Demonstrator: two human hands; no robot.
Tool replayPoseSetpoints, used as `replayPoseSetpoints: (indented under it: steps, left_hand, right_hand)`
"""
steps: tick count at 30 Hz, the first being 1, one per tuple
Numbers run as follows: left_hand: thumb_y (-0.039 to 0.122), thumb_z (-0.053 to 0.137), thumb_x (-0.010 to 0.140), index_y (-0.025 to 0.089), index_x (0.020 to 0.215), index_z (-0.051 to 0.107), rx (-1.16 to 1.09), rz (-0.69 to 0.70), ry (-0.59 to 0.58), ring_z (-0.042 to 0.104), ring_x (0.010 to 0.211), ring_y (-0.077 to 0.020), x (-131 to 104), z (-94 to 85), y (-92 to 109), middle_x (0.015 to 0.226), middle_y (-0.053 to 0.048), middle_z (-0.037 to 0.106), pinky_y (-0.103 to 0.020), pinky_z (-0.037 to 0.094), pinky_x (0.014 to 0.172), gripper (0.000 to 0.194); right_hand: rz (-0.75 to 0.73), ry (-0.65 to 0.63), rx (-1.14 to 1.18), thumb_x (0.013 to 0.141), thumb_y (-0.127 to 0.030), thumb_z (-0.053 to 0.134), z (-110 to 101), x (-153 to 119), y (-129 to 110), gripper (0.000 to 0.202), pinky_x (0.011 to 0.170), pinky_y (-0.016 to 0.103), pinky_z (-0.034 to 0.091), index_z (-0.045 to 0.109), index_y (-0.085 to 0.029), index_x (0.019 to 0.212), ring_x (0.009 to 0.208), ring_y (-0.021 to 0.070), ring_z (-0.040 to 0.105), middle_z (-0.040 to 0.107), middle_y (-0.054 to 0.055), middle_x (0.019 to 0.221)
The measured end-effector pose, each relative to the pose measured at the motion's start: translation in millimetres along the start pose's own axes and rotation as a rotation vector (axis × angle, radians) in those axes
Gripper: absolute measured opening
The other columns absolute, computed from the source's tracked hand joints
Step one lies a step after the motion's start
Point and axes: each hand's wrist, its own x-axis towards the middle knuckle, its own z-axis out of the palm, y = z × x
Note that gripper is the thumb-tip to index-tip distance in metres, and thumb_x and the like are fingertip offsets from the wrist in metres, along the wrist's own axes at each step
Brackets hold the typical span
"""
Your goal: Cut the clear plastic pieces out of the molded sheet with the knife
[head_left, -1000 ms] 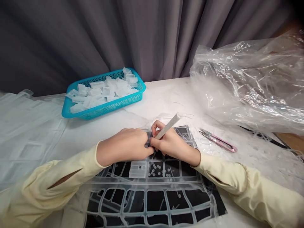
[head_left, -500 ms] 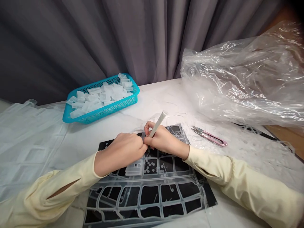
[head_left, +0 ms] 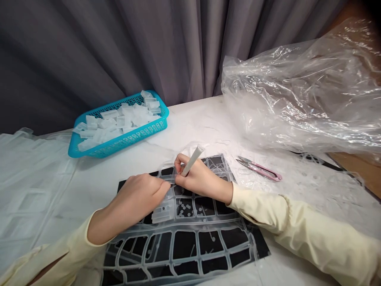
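Above a black sheet [head_left: 184, 244], my right hand [head_left: 205, 180] is closed round a whitish, pen-like stick [head_left: 192, 161]. The stick's lower end is hidden by the fingers. My left hand [head_left: 139, 194] is closed just to the left, and a clear strip of plastic [head_left: 170, 178] shows between the two hands. Its fingertips are partly hidden. Beneath both hands, translucent gridded frames [head_left: 186, 229] of silicone-like material lie over the sheet. A translucent block-shaped piece [head_left: 163, 212] sits below the left hand, with several small clear discs [head_left: 184, 207] beside it.
A blue basket [head_left: 131, 137] of translucent box-shaped pieces stands at the back left. Pink-handled thread snips [head_left: 258, 169] lie right of the sheet, among clear scraps [head_left: 309, 194]. Clear plastic wrap [head_left: 297, 103] fills the back right. More translucent moulded sheets [head_left: 24, 190] cover the left side.
My left hand has moved left and slightly down, away from the right hand, and a clear strip now shows between them. The right hand keeps the stick. The whole view has shifted slightly.
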Motion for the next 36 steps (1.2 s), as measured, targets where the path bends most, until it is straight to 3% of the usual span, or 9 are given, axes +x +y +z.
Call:
replayPoseSetpoints:
  steps: [7, 12, 16, 19, 22, 24, 27, 32, 36]
  left_hand:
    - [0.03, 0.026, 0.079, 0.019, 0.049, 0.046, -0.298, -0.119, 0.304, 0.044, 0.046, -0.011, -33.4, 0.5, -18.9, 0.046, 0.003, 0.05, -0.024, 0.026, 0.05, 0.037]
    - [0.037, 0.033, 0.082, 0.019, 0.049, 0.048, -0.556, -0.137, 0.424, 0.039, 0.039, -0.0079, -53.5, 14.0, -18.7, 0.042, 0.005, 0.043, -0.022, 0.03, 0.046, 0.04]
    - [0.038, 0.037, 0.083, 0.019, 0.047, 0.048, -0.883, -0.306, 0.287, 0.033, 0.038, -0.0089, -47.2, 15.7, -23.6, 0.035, 0.006, 0.032, -0.022, 0.031, 0.045, 0.042]
    - [0.035, 0.037, 0.084, 0.019, 0.041, 0.043, -1.083, -0.269, 0.209, 0.033, 0.037, -0.0095, -29.1, 13.3, -33.1, 0.03, 0.005, 0.031, -0.023, 0.037, 0.052, 0.047]
    - [0.033, 0.037, 0.082, 0.018, 0.038, 0.041, -1.106, -0.225, 0.137, 0.029, 0.032, -0.0083, -11.3, 13.7, -36.9, 0.027, 0.005, 0.029, -0.024, 0.037, 0.049, 0.047]
    - [0.034, 0.038, 0.082, 0.018, 0.041, 0.043, -1.013, -0.208, 0.097, 0.029, 0.032, -0.0082, -6.3, 15.9, -33.8, 0.029, 0.006, 0.03, -0.023, 0.033, 0.045, 0.045]
    - [0.034, 0.038, 0.085, 0.017, 0.048, 0.043, -0.763, -0.074, 0.228, 0.037, 0.039, -0.0091, -13.2, 20.9, -24.0, 0.039, 0.005, 0.036, -0.023, 0.029, 0.045, 0.042]
    - [0.02, 0.042, 0.079, 0.015, 0.056, 0.051, -0.356, 0.424, 0.819, 0.041, 0.047, -0.0125, -40.7, 35.1, -5.4, 0.05, -0.001, 0.046, -0.027, 0.031, 0.046, 0.024]
    - [0.019, 0.044, 0.077, 0.006, 0.083, 0.064, -0.216, 0.823, 0.917, 0.058, 0.081, -0.0231, -43.5, 55.7, 5.4, 0.084, -0.013, 0.066, -0.035, 0.048, 0.076, 0.025]
  right_hand:
    - [-0.005, -0.004, -0.007, 0.066, -0.012, 0.048, 0.1, -1.1, 1.8, 0.015, 0.048, 0.022, 0.026, 0.036, -0.021, 0.071, 0.05, 0.009, 0.034, 0.037, -0.008, 0.055]
    - [-0.01, -0.004, 0.016, 0.066, -0.011, 0.047, 1.1, -3.8, -0.7, 0.017, 0.048, 0.022, 0.025, 0.035, -0.021, 0.07, 0.05, 0.0088, 0.032, 0.034, -0.008, 0.055]
    - [-0.015, 0.006, 0.042, 0.068, -0.01, 0.048, 2.1, -6.2, -0.8, 0.017, 0.048, 0.021, 0.026, 0.035, -0.021, 0.071, 0.05, 0.0087, 0.032, 0.034, -0.008, 0.056]
    - [0.018, -0.042, 0.108, 0.073, -0.015, 0.051, 0.0, -8.3, -2.1, 0.015, 0.048, 0.02, 0.027, 0.037, -0.021, 0.073, 0.048, 0.008, 0.034, 0.037, -0.009, 0.054]
    - [0.079, -0.088, 0.193, 0.084, -0.029, 0.05, -6.7, -11.4, -8.1, 0.01, 0.048, 0.02, 0.032, 0.046, -0.021, 0.08, 0.045, 0.0085, 0.04, 0.044, -0.009, 0.049]
    - [0.061, -0.072, 0.155, 0.09, -0.037, 0.043, -12.4, -13.8, -14.4, 0.022, 0.05, 0.021, 0.035, 0.051, -0.02, 0.08, 0.044, 0.0091, 0.043, 0.049, -0.006, 0.049]
    - [-0.122, -0.051, -0.033, 0.092, -0.036, 0.04, -18.7, -16.3, -22.7, 0.028, 0.057, 0.023, 0.039, 0.054, -0.019, 0.075, 0.053, 0.0105, 0.049, 0.056, -0.001, 0.06]
    - [-0.406, -0.245, -0.289, 0.082, -0.018, 0.052, -18.1, -17.2, -25.6, 0.007, 0.076, 0.03, 0.045, 0.046, -0.02, 0.079, 0.09, 0.0186, 0.055, 0.059, 0.008, 0.093]
    - [-0.445, -0.374, -0.425, 0.085, -0.01, 0.045, -10.9, -18.4, -22.7, 0.011, 0.08, 0.031, 0.047, 0.046, -0.02, 0.08, 0.098, 0.0183, 0.055, 0.06, 0.009, 0.095]
